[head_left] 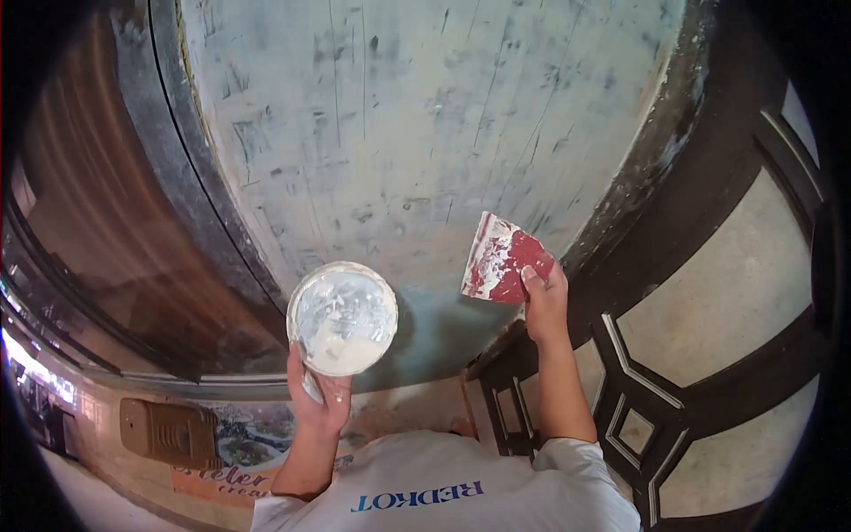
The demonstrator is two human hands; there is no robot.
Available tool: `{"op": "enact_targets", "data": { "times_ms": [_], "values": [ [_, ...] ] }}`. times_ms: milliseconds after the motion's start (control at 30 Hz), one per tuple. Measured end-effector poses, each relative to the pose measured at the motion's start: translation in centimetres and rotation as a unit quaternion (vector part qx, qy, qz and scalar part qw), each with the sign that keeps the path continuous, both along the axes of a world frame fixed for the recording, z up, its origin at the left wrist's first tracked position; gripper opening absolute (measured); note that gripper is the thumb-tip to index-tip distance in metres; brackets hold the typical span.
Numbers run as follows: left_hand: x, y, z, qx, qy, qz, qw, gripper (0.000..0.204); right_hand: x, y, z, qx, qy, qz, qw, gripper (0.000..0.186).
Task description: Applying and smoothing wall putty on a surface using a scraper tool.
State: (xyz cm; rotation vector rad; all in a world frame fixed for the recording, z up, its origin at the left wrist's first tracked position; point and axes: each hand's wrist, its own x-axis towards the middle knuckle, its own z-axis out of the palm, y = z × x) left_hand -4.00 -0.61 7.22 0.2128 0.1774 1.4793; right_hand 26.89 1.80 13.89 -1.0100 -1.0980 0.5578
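My left hand (321,393) holds a round white bowl (342,316) smeared with white putty, gripping it from below. My right hand (545,301) grips a red scraper blade (499,259), streaked with white putty, by its lower corner. The scraper is held up against a pale grey-blue wall panel (417,133) that is patchy and scratched. The bowl sits to the left of the scraper, a short gap between them.
A dark brown wooden frame (133,222) curves along the left of the panel. On the right stands a dark lattice grille (656,390) with pale panes. A brown box-shaped object (168,433) and a printed sheet (253,443) lie lower left. My white shirt (452,492) fills the bottom.
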Motion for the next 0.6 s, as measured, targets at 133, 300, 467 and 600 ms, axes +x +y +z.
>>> {"op": "enact_targets", "data": {
  "times_ms": [133, 300, 467, 600],
  "values": [
    [0.9, -0.6, -0.4, 0.022, 0.018, -0.011, 1.000, 0.054, 2.4, 0.2, 7.1, 0.118, -0.200, -0.071, 0.970, 0.024],
    [2.1, -0.7, -1.0, 0.000, 0.019, -0.009, 1.000, 0.053, 4.4, 2.4, 21.8, 0.388, -0.368, -0.269, 0.801, 0.023],
    [4.6, -0.8, -0.5, -0.010, 0.032, -0.010, 0.999, 0.054, 8.2, 5.8, 34.5, 0.447, -0.523, -0.418, 0.594, 0.027],
    [6.2, -0.3, -0.6, -0.013, 0.047, 0.000, 0.999, 0.053, 7.9, 7.2, 36.9, 0.436, -0.590, -0.378, 0.565, 0.029]
  ]
}}
